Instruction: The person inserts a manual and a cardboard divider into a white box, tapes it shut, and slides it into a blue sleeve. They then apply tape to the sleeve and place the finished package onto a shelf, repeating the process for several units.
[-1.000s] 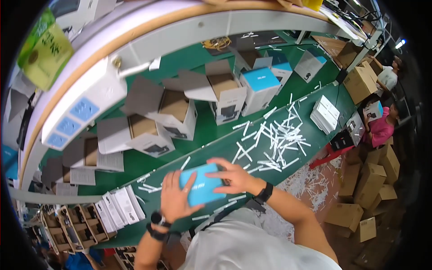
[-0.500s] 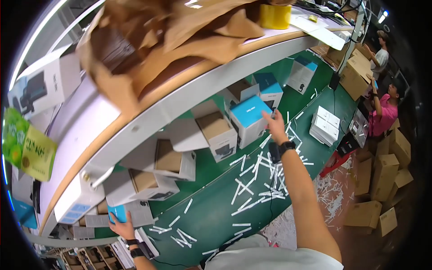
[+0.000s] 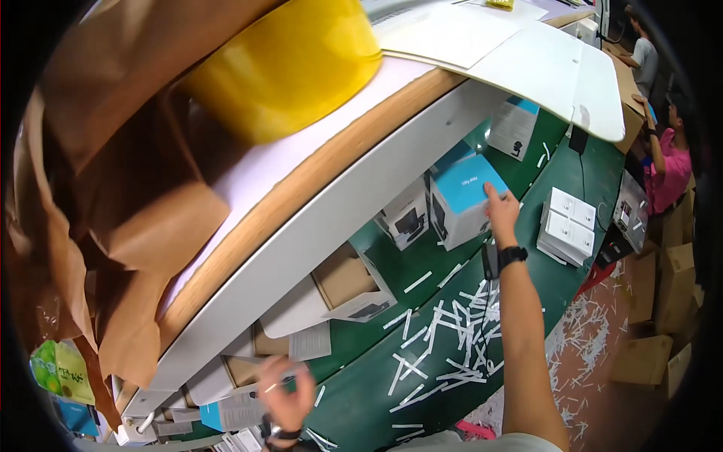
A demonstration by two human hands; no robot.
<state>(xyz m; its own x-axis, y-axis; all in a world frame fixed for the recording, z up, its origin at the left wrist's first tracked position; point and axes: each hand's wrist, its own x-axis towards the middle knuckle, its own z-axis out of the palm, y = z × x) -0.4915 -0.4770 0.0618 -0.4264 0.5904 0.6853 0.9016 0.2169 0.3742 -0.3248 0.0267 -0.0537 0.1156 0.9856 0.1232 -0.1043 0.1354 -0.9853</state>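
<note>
My right hand (image 3: 503, 209) grips the right edge of a white box with a blue lid (image 3: 467, 184), fingers at its top edge and side. Just left of it stands a white carton (image 3: 408, 215) with a dark device printed on it. My left hand (image 3: 286, 392) is raised near the lower open cartons; motion smears its fingers, so whether it holds anything is unclear. An open white carton (image 3: 365, 301) with a brown inside lies between my hands. Beside my left hand is a grey-and-blue printed carton (image 3: 233, 410).
A shelf edge (image 3: 301, 184) with brown paper (image 3: 151, 203) and a yellow tape roll (image 3: 294, 71) overhangs the boxes. White strips (image 3: 444, 339) litter the green table. Stacked white boxes (image 3: 566, 226) stand at right. Two people (image 3: 666, 169) are at the far right beside brown cartons (image 3: 640, 360).
My left hand has left the blue part of the lower carton and moved right. The blue-lidded box has shifted right with my right hand. The view has moved closer to the shelf.
</note>
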